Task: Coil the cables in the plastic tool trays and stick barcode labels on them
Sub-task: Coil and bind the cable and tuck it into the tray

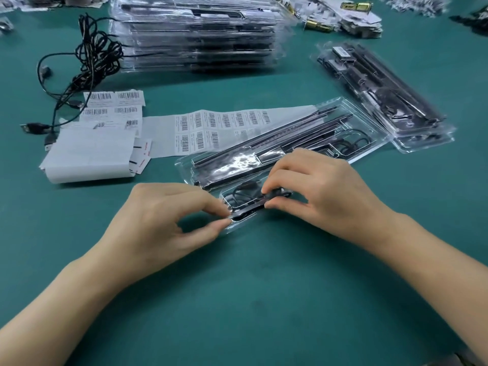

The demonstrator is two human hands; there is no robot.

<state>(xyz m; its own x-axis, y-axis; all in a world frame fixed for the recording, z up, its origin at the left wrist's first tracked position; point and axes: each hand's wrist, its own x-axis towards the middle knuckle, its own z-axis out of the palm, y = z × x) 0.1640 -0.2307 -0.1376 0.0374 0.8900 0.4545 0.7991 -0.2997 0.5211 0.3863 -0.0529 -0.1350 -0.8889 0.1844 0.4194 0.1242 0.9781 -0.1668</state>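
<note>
While the left hand point(169, 215) pinches the cable point(244, 200) end and the right hand point(317, 191) pinches its middle, both tuck it into the near pocket of the clear tray point(364, 143), apparently keeping the coil seated.

Black cable point(244, 198), teal table point(237, 286)
</note>
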